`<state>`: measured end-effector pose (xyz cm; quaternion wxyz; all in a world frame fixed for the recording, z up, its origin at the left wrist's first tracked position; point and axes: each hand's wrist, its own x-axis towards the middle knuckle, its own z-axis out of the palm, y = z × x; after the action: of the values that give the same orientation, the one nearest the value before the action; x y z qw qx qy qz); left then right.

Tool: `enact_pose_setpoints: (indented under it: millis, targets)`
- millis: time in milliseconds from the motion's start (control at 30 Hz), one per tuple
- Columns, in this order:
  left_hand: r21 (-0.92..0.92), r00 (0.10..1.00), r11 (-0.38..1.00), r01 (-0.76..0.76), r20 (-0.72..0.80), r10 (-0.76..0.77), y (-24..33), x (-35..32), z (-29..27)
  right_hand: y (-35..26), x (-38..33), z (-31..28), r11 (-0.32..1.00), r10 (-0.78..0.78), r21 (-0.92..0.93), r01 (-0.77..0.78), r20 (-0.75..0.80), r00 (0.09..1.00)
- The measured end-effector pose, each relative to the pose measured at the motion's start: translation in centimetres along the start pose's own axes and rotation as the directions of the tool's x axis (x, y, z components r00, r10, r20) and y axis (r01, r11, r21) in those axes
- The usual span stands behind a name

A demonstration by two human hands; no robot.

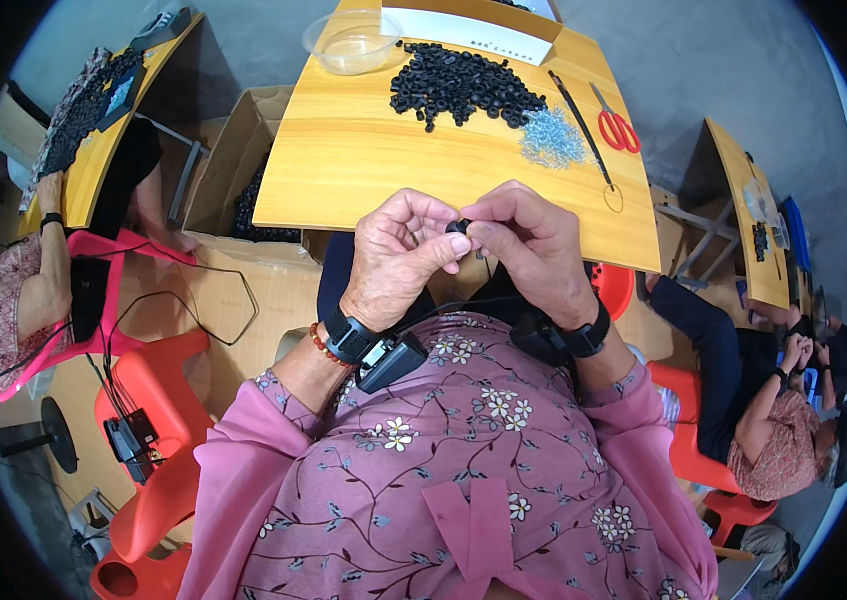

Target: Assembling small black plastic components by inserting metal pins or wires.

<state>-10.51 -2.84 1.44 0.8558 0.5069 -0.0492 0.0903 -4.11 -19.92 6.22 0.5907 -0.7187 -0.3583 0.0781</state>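
Note:
In front of my chest, near the table's front edge, my left hand (pixel 398 255) and my right hand (pixel 533 245) meet fingertip to fingertip. Between them sits a small black round piece (pixel 458 226), pinched by thumb and forefinger on both sides. My fingers cover much of it, so its exact kind is hidden. Farther off on the wooden table (pixel 343 160) lies a heap of similar black ring-shaped pieces (pixel 463 85). Beside that heap, on its right, is a small pile of thin silvery-blue pins (pixel 552 138).
A clear plastic bowl (pixel 351 45) and a white box (pixel 473 36) stand at the back. A thin black rod (pixel 579 122) and red-handled scissors (pixel 617 130) lie at right. Left of the table is a cardboard box (pixel 233 190). Other people sit at side tables.

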Motion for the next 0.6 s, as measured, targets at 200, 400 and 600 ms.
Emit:
enact_pose_setpoints:
  millis: [200,400,600]
  targets:
    - [-0.020,1.000,1.000,0.001,0.027,0.000,-0.30,-0.01,-0.30,-0.12,-0.10,-0.02,0.998,0.022,0.055,-0.022,0.009,1.000]
    - [-0.010,1.000,1.000,-0.003,0.029,0.003,-0.40,-0.10,-0.38,-0.06,-0.27,0.03,0.997,0.008,0.074,-0.009,0.014,1.000]
    - [0.002,1.000,1.000,0.004,0.022,-0.004,-0.22,-0.25,-0.23,-0.03,-0.15,-0.33,0.999,-0.003,0.043,0.003,0.006,1.000]
